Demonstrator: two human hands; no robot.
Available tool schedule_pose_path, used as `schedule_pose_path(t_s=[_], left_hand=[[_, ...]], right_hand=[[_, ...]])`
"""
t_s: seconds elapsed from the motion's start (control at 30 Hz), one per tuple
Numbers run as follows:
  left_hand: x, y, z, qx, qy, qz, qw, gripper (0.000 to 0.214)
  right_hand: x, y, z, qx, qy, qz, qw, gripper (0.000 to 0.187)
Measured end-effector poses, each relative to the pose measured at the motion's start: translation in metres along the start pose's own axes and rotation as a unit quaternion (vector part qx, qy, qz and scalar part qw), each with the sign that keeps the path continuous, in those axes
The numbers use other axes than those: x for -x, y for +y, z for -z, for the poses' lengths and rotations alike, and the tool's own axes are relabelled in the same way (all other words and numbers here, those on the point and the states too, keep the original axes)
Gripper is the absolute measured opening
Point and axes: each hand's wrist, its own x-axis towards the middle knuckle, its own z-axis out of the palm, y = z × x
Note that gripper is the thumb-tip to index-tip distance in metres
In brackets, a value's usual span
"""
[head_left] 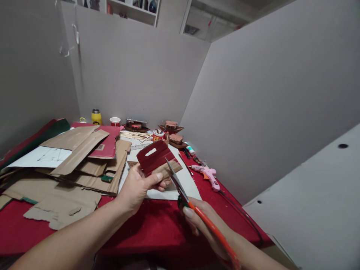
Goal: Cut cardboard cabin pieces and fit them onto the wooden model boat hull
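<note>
My left hand [140,185] pinches a folded piece of dark red cardboard [157,155] that has a white-looking slot cut in it. A strip of brown cardboard [165,169] lies along its lower edge, beneath my thumb. In my right hand [202,219] is a pair of scissors [208,221] with orange-red handles, its blades pointing up and left. The blades are partly apart and reach the right end of the brown strip. Whether they touch it I cannot tell. Something dark green shows by the fingers of my right hand.
Torn cardboard sheets [67,202] pile up on the left of the red tablecloth [157,225]. A pink glue gun [208,174] with its cord lies at the right. Farther back stand model boats [170,126], thin wooden sticks [135,135], a paper cup [115,121] and a yellow bottle [96,117].
</note>
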Motion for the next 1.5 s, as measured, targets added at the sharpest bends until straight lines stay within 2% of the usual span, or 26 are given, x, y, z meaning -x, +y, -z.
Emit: schedule_pose_path(t_s=[0.23,0.53,0.77,1.2,1.37,1.5], left_hand=[[0.000,-0.002,0.000,0.016,0.001,-0.003,1.000,0.026],[0.005,0.008,-0.007,-0.050,0.007,0.012,0.999,0.019],[0.004,0.005,-0.004,-0.058,-0.004,0.015,0.998,0.021],[0.005,0.007,-0.004,-0.061,0.003,0.027,0.998,0.026],[0.004,0.008,-0.004,-0.062,-0.009,0.041,0.997,0.026],[0.000,0.015,0.001,-0.094,-0.040,0.000,0.995,0.012]], right_hand=[[0.002,-0.003,0.001,0.001,-0.007,0.001,1.000,0.044],[0.006,-0.017,0.018,0.124,-0.062,-0.011,0.990,0.037],[0.009,-0.012,0.009,0.053,-0.038,0.012,0.998,0.045],[0.010,-0.018,0.014,0.004,-0.060,0.015,0.998,0.037],[0.009,-0.021,0.016,0.050,-0.061,0.009,0.997,0.041],[0.006,-0.021,0.021,0.115,-0.086,-0.004,0.990,0.045]])
